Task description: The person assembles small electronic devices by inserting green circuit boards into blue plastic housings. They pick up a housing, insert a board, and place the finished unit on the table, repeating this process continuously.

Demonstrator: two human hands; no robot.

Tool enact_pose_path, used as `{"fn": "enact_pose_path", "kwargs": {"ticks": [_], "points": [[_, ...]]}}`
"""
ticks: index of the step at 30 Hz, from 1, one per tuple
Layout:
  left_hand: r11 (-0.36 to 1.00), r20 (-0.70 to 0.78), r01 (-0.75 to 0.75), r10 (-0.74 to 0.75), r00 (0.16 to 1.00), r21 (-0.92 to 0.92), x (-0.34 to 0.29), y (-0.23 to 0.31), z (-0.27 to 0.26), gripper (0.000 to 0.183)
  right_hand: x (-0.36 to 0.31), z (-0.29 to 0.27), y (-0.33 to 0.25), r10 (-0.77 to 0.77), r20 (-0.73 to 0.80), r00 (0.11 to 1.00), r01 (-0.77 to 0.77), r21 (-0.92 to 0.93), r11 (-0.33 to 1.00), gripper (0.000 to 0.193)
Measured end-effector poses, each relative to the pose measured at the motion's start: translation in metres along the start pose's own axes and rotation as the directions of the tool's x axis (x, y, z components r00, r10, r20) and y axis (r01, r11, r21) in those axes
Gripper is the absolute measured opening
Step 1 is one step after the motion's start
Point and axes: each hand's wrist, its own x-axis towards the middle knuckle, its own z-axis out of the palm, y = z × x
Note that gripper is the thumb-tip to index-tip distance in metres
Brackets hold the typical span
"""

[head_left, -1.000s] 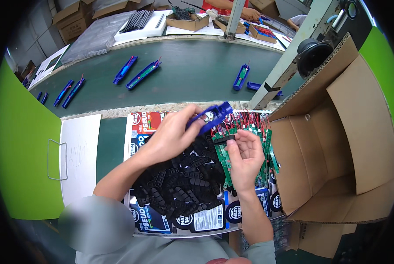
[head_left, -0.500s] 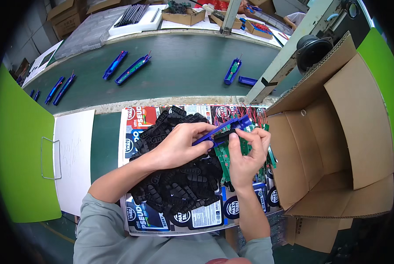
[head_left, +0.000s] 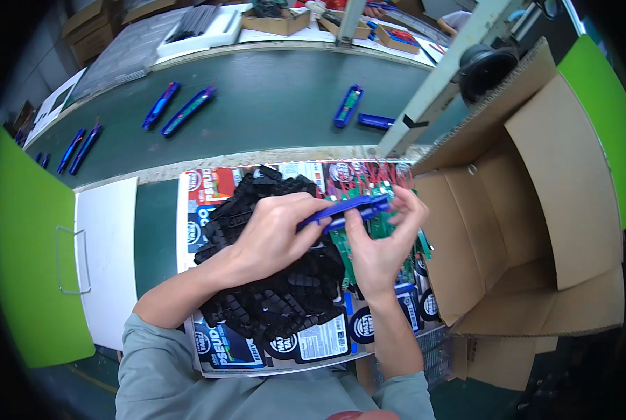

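My left hand is closed around one end of a long blue plastic casing, holding it above the worktop. My right hand grips the casing's far right end, thumb against its near side and blurred fingers curled beyond. The casing is tilted so that its inside is hidden. Below and around my left hand lies a heap of black ridged plastic pieces. Beneath the casing and my right hand is a pile of green circuit boards with thin red wires.
A large open cardboard box stands at the right. Across the far side runs a green conveyor belt carrying several blue casings. A metal post rises at the belt's near edge. Green panels flank both sides, with a white board at the left.
The casing has been turned, so its open side and the black piece at it no longer show. My right fingers have shifted around its end. The whole view has moved slightly.
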Motion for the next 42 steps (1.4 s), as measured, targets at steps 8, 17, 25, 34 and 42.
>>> {"fn": "enact_pose_path", "kwargs": {"ticks": [8,17,25,34,42], "points": [[0.99,0.045,0.103,-0.099,0.994,-0.1,0.006,0.015,-0.009,0.027,0.031,-0.029,0.034,0.108,0.33,0.938,-0.232,0.363,0.903,0.041],[0.768,0.168,0.404,-0.371,0.913,-0.498,0.006,0.007,-0.008,0.033,0.047,-0.058,0.077,0.285,0.144,0.948,-0.203,-0.419,0.885,0.031],[0.771,0.201,0.404,-0.351,0.915,-0.493,0.006,0.003,-0.009,0.029,0.046,-0.056,0.061,0.289,0.062,0.955,-0.255,-0.322,0.912,0.026],[0.546,0.318,0.512,-0.413,0.853,-0.663,0.009,-0.007,-0.012,0.03,0.032,-0.061,0.007,0.079,-0.231,0.97,-0.043,0.158,0.987,0.029],[0.451,0.343,0.519,-0.417,0.842,-0.726,0.007,-0.01,-0.01,0.043,0.009,-0.029,-0.011,0.231,0.26,0.938,-0.34,0.543,0.768,0.033]]}}
